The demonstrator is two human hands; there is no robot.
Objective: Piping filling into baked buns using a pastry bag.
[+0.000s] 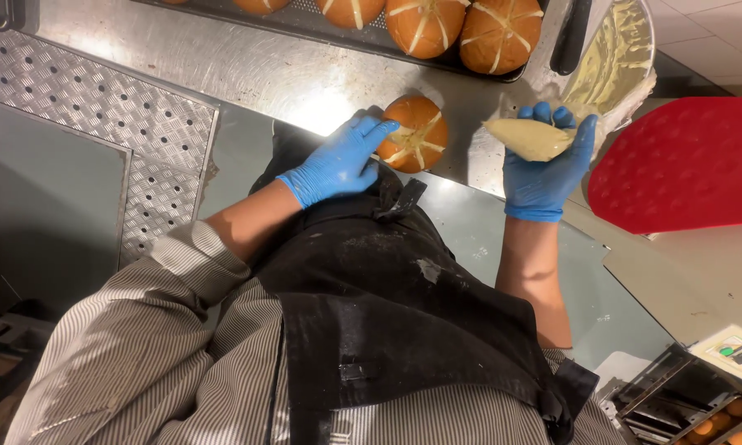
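Note:
My left hand (pixel 340 161), in a blue glove, rests its fingers on a round golden bun (pixel 416 133) with cross cuts filled with pale cream, lying on the steel counter (pixel 247 70). My right hand (pixel 546 169), also gloved in blue, grips a piping bag (pixel 534 138) full of yellowish cream, its tip pointing left toward the bun but apart from it. The bag's loose plastic end (pixel 614 58) spreads up to the right.
A dark tray (pixel 437 56) with several cut buns sits at the counter's far edge. A red flat mat (pixel 684 161) lies to the right. Ridged metal plate (pixel 99 99) covers the left. A rack with small buns (pixel 717 420) shows at lower right.

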